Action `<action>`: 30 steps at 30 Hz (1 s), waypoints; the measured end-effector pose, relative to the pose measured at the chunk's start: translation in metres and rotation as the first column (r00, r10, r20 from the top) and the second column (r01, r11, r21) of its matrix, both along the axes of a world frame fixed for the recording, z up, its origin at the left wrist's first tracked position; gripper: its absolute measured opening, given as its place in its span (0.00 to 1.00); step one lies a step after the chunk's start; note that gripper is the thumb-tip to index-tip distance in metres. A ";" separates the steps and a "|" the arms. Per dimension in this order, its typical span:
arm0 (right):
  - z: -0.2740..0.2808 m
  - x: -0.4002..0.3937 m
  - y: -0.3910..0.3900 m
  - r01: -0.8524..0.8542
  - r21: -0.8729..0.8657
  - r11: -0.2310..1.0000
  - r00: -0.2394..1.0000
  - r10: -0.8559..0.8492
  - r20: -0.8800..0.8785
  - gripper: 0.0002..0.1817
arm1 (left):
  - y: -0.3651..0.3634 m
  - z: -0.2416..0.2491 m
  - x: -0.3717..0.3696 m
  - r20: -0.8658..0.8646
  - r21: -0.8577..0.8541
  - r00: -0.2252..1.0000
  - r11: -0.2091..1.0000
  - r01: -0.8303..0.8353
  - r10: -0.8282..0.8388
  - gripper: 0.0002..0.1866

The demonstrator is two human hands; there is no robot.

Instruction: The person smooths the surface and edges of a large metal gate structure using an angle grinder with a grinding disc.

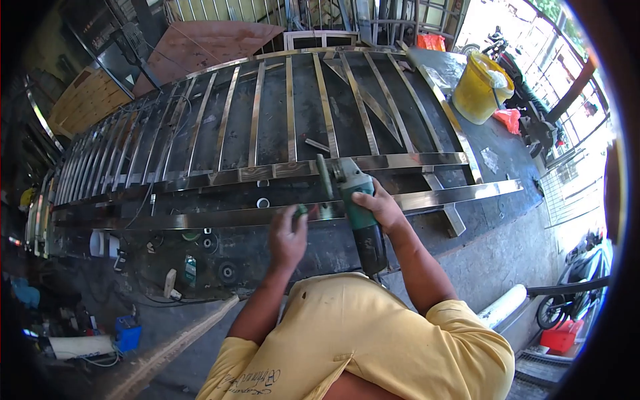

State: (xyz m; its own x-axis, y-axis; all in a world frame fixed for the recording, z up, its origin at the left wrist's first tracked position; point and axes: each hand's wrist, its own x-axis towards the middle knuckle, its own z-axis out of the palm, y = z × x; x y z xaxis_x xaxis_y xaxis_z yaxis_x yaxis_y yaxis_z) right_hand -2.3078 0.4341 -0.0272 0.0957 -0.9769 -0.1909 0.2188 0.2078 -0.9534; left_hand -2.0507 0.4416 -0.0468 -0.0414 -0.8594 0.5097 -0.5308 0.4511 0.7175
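Angle grinder (361, 212) points away from you, gripped by your right hand (385, 208); left hand (288, 235), fingers bent, is left of it, hold unclear.

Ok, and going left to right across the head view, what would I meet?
Wooden panel, small green item, dark round disc, small ring, left hand, angle grinder, yellow bucket, red container.

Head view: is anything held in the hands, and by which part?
The right hand holds the grinder by the front of its green body. Whether the left hand grips the small green piece cannot be told.
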 end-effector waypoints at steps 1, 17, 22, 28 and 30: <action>-0.002 -0.009 0.001 -0.099 0.017 0.995 0.966 0.092 0.241 0.42 | 0.003 -0.004 0.013 0.018 -0.001 1.000 1.000 0.006 -0.006 0.14; -0.026 -0.040 0.023 -0.035 -0.043 0.998 0.939 0.048 0.341 0.45 | 0.087 -0.138 0.103 0.220 0.354 0.970 0.918 -0.178 0.104 0.15; -0.020 -0.056 0.025 0.275 -0.015 0.961 0.955 -0.275 -0.112 0.50 | 0.079 -0.143 0.125 0.267 0.480 0.954 0.839 -0.256 0.139 0.16; -0.036 -0.103 0.029 0.528 -0.039 0.848 0.762 -0.494 -0.420 0.52 | 0.082 -0.145 0.139 0.351 0.465 0.924 0.828 -0.312 0.152 0.17; -0.027 -0.116 0.024 0.537 -0.117 0.835 0.669 -0.506 -0.545 0.48 | 0.079 -0.138 0.136 0.373 0.421 0.911 0.842 -0.336 0.176 0.16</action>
State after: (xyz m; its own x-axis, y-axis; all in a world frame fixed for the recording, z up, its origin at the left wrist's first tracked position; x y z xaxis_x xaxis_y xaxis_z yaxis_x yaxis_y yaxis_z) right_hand -2.4239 0.4578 -0.0546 -0.5589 -0.8235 -0.0968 -0.2320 0.2674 -0.9352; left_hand -1.9148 0.5204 -0.1844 0.1285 -0.9907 0.0436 -0.8072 -0.0790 0.5849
